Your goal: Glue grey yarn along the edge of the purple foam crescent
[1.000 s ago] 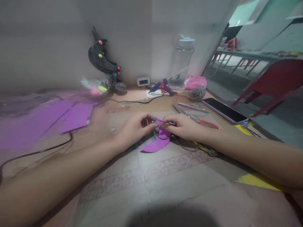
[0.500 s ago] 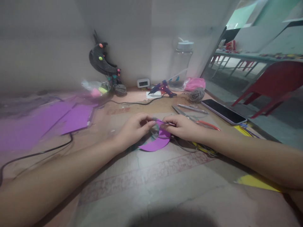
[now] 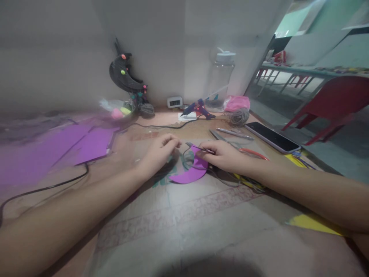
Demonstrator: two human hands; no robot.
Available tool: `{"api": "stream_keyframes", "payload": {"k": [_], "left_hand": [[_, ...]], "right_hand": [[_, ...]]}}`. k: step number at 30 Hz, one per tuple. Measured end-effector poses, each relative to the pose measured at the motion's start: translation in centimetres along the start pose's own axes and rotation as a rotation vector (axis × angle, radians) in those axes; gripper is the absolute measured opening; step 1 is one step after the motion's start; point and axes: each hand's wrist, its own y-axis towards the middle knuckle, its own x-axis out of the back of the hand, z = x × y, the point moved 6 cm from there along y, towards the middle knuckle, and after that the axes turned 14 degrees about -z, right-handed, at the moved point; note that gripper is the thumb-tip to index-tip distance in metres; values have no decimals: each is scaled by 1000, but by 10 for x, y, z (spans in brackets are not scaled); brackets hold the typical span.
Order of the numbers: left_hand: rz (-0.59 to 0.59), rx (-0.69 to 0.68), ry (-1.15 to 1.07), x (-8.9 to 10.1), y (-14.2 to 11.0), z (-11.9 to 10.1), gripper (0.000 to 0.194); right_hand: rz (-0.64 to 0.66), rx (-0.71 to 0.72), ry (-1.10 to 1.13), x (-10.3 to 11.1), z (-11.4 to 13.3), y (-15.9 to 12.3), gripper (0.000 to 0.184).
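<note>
A purple paper crescent (image 3: 190, 176) is held above the table by my right hand (image 3: 216, 154), whose thumb and fingers pinch its upper part. Thin grey cord (image 3: 198, 167) is wound at the crescent's upper tip, hangs in a loop across the paper and trails off to the right beneath my right hand. My left hand (image 3: 161, 152) is just left of that tip, apart from it. Its fingers are bent and close together, with nothing visible in them.
Behind are a glue gun (image 3: 197, 109), a small digital clock (image 3: 174, 102), a bottle (image 3: 221, 77) and a dark crescent ornament (image 3: 125, 73). Scissors (image 3: 253, 153), a pen (image 3: 235, 133) and a phone (image 3: 272, 136) lie right; purple sheets (image 3: 92, 144) left. A black cable (image 3: 46, 187) crosses the left side.
My left hand has let go of the crescent's wound tip and moved a little left. The tip and the cord loop now show more fully; my right hand has stayed in place.
</note>
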Motion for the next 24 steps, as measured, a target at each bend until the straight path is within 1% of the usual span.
{"api": "stream_keyframes", "payload": {"k": [1,2,3,4,5,8,10,12,14,17,18,19,20,22,24], "left_hand": [[-6,-20,-40,0,0,0,15],[0,-30,-76,-1,0,0,24],[18,-31,-102,-3,-1,0,26],[44,-33,-112,-4,-2,1,24],[73,-40,-105,-6,-3,1,24],[139,-102,-28,-9,-7,-3,34],[168,-132,19,-10,-9,-6,33],[184,-136,59,-11,-11,-8,30],[195,-133,98,-11,-12,-10,30],[219,-116,131,-12,-14,-11,32],[225,-111,133,-12,-15,-11,32],[228,-105,135,-13,-15,-10,31],[229,-101,139,-13,-15,-10,31],[230,-98,145,-13,-15,-10,29],[234,-103,147,-14,-15,-11,29]], "right_hand": [[3,-3,-10,0,0,0,28],[4,-6,-22,0,0,0,28],[9,-10,-31,0,0,0,28],[16,-14,-37,-1,-1,1,28],[25,-17,-38,-1,-1,1,29],[45,-20,-54,-2,0,1,32],[55,-13,-84,-3,1,0,33],[52,-2,-93,-3,1,0,30],[-26,-23,-59,1,-2,0,25],[-245,-62,-53,13,-13,4,39],[-289,-64,-73,15,-17,5,43],[-300,-62,-91,16,-20,6,45],[-286,-65,-102,15,-23,7,47],[-210,-76,-118,10,-24,8,48],[-145,-52,-151,8,-20,7,44]]}}
